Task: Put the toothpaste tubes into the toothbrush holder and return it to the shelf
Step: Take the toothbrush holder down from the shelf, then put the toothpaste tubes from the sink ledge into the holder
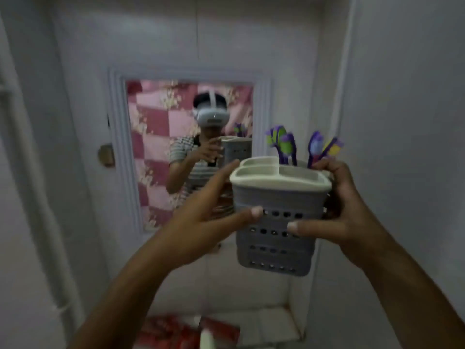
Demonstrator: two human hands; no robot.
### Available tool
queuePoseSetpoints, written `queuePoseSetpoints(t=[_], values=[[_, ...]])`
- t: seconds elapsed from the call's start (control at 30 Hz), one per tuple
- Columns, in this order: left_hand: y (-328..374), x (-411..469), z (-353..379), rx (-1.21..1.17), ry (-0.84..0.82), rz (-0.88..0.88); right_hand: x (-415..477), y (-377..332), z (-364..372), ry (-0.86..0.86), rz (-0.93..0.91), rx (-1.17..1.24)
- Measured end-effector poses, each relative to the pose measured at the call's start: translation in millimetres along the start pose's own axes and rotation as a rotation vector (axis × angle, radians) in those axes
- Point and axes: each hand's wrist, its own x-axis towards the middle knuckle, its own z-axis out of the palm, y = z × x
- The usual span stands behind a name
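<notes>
Between your two hands: the toothbrush holder (274,222) sits raised in the air, in front of the wall and just right of the mirror.
Your left fingers: the thumb (247,212) presses flat on the holder's near face beside the top row of holes, and the other fingers reach round its far left side by the rim.
Your left hand (201,220): closed around the holder from the left, gripping it.
Your right fingers: the thumb (302,226) lies across the near face, on the second row of holes; the rest curl over the right rim at the back.
Your right hand (347,212): clamped on the holder from the right.
Holder: grey, with rows of round holes and a pale, divided top; it tilts a little, top toward you.
Toothbrushes (302,147): purple-handled, standing in the far compartments, heads up; the near compartments look bare, though blur hides their depth.
Toothpaste tubes (186,331): red and white packaging lies low in your view, under your left forearm, too blurred to count.
Mirror (161,147): white-framed, showing a person in a striped shirt holding the same holder.
</notes>
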Motion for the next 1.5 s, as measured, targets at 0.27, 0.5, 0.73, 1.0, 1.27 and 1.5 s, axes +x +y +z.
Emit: queuePoseSetpoints(t=[0.27,0.5,0.73,1.0,1.27,1.5], values=[[-165,-121,22,0.097,0.003,-0.534,-146,190,39,-0.028,0.416,0.041],[-279,-193,28,0.389,-0.007,-0.774,-232,274,63,-0.071,0.618,-0.114],[-340,-152,56,0.661,-0.223,-0.544,-224,292,70,-0.147,0.589,-0.094],[-401,-74,87,0.986,-0.767,-0.312,-227,312,59,-0.138,0.615,-0.224],[-412,-71,79,0.923,-0.592,-0.181,-229,313,58,-0.134,0.627,-0.238],[-338,-50,46,0.076,-0.192,-0.595,-231,315,58,-0.121,0.611,-0.228]])
